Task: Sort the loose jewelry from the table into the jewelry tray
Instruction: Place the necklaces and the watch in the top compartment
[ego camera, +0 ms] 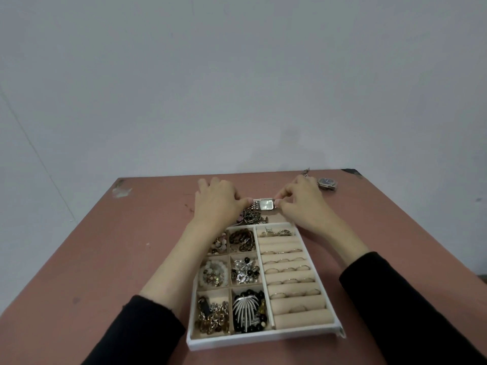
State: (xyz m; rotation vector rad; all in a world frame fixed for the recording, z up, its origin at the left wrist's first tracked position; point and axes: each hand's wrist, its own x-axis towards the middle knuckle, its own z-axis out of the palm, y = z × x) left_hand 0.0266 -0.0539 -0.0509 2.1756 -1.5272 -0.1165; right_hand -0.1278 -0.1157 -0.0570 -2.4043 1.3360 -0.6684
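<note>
A silver watch with a rectangular face [266, 204] is held between both hands above a small heap of loose jewelry [253, 217] just beyond the tray. My left hand [218, 201] pinches its band end on the left. My right hand [300, 201] pinches the other end on the right. The white jewelry tray [263, 338] lies in front of me, with beads, chains and brooches in its left compartments and rings set in the beige rolls on its right side.
A second watch with a dark round face [327, 183] lies at the far right of the reddish table [105, 259], beside a small metal piece [305, 172] at the far edge. A grey wall stands behind the table.
</note>
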